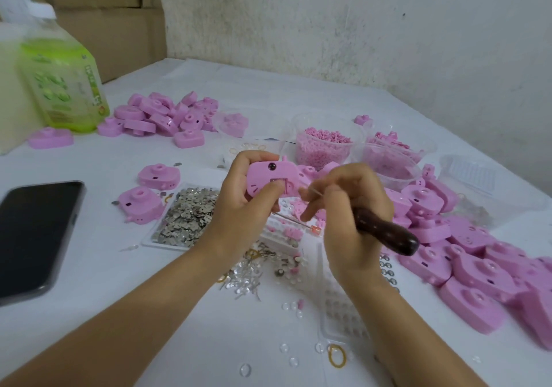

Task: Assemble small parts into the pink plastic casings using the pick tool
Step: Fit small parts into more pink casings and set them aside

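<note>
Nearest the viewer, clear lenses (245, 370) and a yellow rubber band (337, 356) are scattered on the table (149, 312), well below both hands. Above them, a pink casing (273, 182) is gripped by the closed left hand (239, 204), the thumb pressed at its square opening. The pick tool (385, 231) is clasped by the closed right hand (352, 216); its thin tip is aimed at that opening, just beside the left thumb. A tray of metal contacts (188, 216) is seen left of the left fingers. Beyond the fingertips, a cup of pink pellets (324, 147) is found. Casings are piled far left (161, 114) and to the right (478, 255); which pile is finished cannot be told, so much work is judged to remain.
</note>
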